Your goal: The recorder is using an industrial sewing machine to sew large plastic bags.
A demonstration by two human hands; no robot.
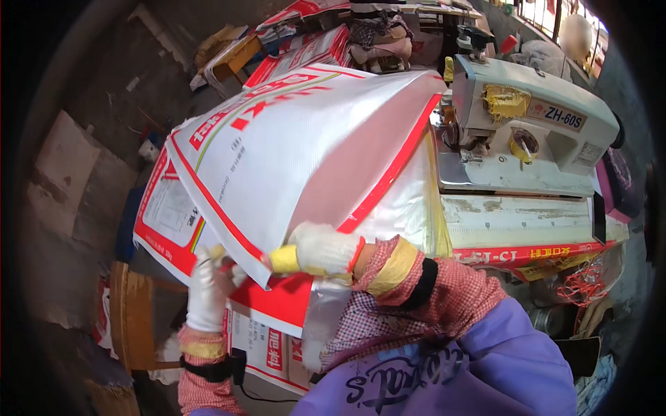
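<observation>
A large white woven sack (277, 145) with red borders lies spread over a stack, its near corner lifted and folded over. My right hand (322, 251), in a white glove with yellow tape on the fingers, is closed at that near corner, pinching the sack's edge. Close by on the left is my left hand (208, 288), also gloved, its curled fingers beside the corner. Motion smears those fingertips, so I cannot make out whether they grip. Beneath lie another printed red-and-white sack (170, 215) and clear plastic liners (399, 208).
A white industrial sewing machine (534, 118) stands at the right on its worn white bed (513, 215). A wooden stool (132, 319) is at the lower left. More sacks (305, 55) are piled at the back. Red string (583, 284) hangs below the machine table.
</observation>
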